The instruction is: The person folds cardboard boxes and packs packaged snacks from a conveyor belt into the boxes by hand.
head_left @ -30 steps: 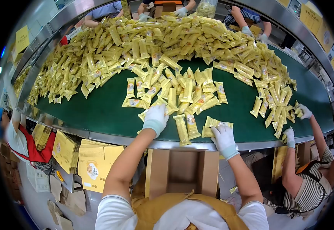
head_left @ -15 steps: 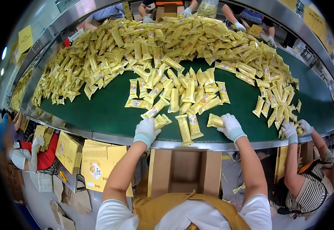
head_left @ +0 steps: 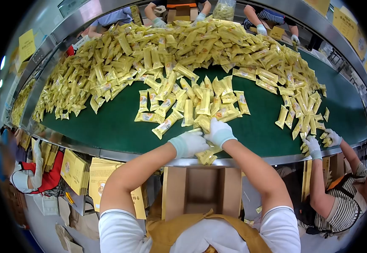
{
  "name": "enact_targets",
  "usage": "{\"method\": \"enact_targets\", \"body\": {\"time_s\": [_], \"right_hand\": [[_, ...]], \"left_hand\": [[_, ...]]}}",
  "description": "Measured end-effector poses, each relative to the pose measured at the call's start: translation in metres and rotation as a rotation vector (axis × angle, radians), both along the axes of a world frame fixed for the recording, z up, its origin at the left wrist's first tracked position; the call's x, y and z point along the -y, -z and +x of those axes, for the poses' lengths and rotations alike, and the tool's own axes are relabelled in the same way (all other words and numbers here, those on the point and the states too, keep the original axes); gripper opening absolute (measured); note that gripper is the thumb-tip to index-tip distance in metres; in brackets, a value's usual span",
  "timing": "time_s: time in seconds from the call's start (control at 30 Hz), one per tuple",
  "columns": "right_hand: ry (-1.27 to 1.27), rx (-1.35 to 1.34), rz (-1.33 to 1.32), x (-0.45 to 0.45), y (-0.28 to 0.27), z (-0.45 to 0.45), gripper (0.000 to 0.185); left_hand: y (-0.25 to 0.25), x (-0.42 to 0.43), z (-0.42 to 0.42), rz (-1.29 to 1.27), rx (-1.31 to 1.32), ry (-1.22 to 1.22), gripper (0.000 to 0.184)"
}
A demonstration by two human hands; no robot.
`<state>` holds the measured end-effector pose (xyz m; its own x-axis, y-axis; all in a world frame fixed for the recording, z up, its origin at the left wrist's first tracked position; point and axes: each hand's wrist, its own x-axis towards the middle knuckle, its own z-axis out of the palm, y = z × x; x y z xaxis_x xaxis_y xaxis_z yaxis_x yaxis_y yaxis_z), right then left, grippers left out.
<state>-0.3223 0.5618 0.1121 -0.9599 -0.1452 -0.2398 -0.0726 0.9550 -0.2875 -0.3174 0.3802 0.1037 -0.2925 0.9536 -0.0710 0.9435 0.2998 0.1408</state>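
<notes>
My left hand (head_left: 189, 144), in a white glove, is closed at the front edge of the green table (head_left: 120, 130), around yellow packets (head_left: 207, 156) that stick out below it. Just right of it, my right hand (head_left: 219, 132) has its gloved fingers curled on another yellow packet (head_left: 203, 122). The two hands nearly touch, and they partly hide what they grip. A loose cluster of packets (head_left: 188, 111) lies beyond them. Below the table edge stands an open cardboard box (head_left: 175, 189), its inside dark.
A large heap of yellow packets (head_left: 192, 44) curves across the far side. At the right a co-worker's gloved hands (head_left: 314, 147) handle packets; another co-worker (head_left: 50, 173) is at the left beside stacked flat cartons (head_left: 73, 170). More people work along the far edge.
My hands have come together at the middle of the near edge, my left moving right and my right moving left. The packets that lay between them are now gathered under my hands.
</notes>
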Motion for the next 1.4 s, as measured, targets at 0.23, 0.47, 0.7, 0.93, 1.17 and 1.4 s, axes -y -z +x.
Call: {"method": "enact_targets", "body": {"time_s": [0.23,0.47,0.7,0.93,1.17,1.4], "right_hand": [[-0.306,-0.381,0.248,-0.075,0.009,0.024,0.017],[-0.401,-0.625,0.079,-0.091,0.009,0.085,0.085],[-0.362,-0.052,0.282,-0.096,-0.031,0.043,0.093],[-0.527,-0.050,0.130,-0.116,-0.038,-0.048,0.090],[-0.424,0.156,0.151,-0.096,-0.052,-0.047,0.092],[-0.469,-0.144,0.220,-0.099,-0.033,0.022,0.089]], "left_hand": [[-0.017,0.055,0.011,-0.189,-0.068,-0.649,0.032],[-0.003,0.069,0.060,-0.014,-0.285,-0.532,0.086],[-0.025,0.065,0.039,-0.108,0.009,-0.599,0.112],[-0.046,0.067,0.040,-0.148,0.191,-0.795,0.115],[-0.039,0.095,-0.020,0.007,0.275,-1.037,0.110],[-0.038,0.080,0.003,-0.167,0.153,-0.912,0.105]]}}
